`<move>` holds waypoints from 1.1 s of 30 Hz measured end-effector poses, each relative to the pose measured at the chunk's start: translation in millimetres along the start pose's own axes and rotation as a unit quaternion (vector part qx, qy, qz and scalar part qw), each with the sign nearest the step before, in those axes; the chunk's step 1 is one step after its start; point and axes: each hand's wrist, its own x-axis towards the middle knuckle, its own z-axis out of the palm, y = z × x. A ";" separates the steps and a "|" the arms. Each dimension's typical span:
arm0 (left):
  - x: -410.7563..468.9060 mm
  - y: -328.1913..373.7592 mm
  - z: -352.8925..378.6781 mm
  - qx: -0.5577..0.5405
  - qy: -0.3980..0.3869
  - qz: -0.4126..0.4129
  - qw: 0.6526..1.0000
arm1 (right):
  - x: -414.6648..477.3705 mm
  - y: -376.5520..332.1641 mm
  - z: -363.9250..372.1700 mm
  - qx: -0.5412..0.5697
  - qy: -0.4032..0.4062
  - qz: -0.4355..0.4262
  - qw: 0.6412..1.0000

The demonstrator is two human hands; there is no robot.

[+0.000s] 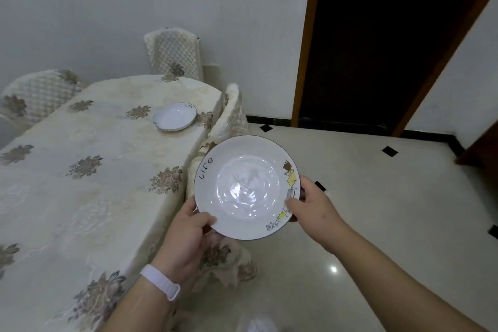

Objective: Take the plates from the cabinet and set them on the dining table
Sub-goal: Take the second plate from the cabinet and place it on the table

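Observation:
A white plate (246, 186) with the word "Life" and cartoon drawings on its rim is held level in the air just off the right edge of the dining table (89, 159). My left hand (188, 232) grips its near-left rim and my right hand (310, 202) grips its right rim. A second matching plate (174, 116) lies on the table's floral cream cloth near the far right corner. The cabinet is out of view.
Cloth-covered chairs stand around the table: one at the far end (173, 54), one at the left (35, 94), and one at the right side (229, 113) just beyond the held plate. Glossy tiled floor (377, 224) spreads to the right. A dark doorway (377, 40) opens ahead.

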 end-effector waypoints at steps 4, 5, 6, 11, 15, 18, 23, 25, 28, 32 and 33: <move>19.7 10.8 -0.2 -0.011 0.033 0.015 0.999 | 36.9 -9.9 4.4 0.012 -0.034 -0.004 0.999; 24.7 13.7 -3.1 -0.016 0.040 0.017 0.999 | 43.9 -11.2 8.0 0.016 -0.044 -0.003 0.999; 30.4 16.1 -6.9 -0.017 0.045 0.020 0.999 | 52.1 -11.9 12.1 0.019 -0.054 -0.001 0.998; 65.0 20.1 -39.1 -0.051 0.093 0.023 0.994 | 102.2 -17.1 43.0 -0.014 -0.101 0.010 0.995; 102.1 25.0 -73.7 -0.108 0.114 0.007 0.988 | 139.7 -24.9 76.8 -0.044 -0.134 0.012 0.990; 126.8 38.0 -93.1 -0.116 0.131 0.008 0.984 | 170.2 -35.1 103.7 -0.073 -0.147 0.019 0.986; 150.9 58.5 -132.1 -0.121 0.153 0.020 0.981 | 210.9 -60.8 152.3 -0.111 -0.182 0.008 0.977; 155.8 63.3 -147.8 -0.128 0.173 0.023 0.976 | 222.3 -67.4 173.0 -0.123 -0.199 0.000 0.972; 152.7 63.9 -170.3 -0.141 0.207 0.029 0.968 | 233.2 -73.4 203.4 -0.148 -0.231 -0.006 0.962; 139.4 55.9 -197.1 -0.180 0.266 0.037 0.946 | 244.0 -76.2 243.9 -0.184 -0.289 -0.017 0.939; 136.2 52.7 -203.1 -0.187 0.281 0.038 0.940 | 246.8 -75.0 254.0 -0.195 -0.306 -0.020 0.932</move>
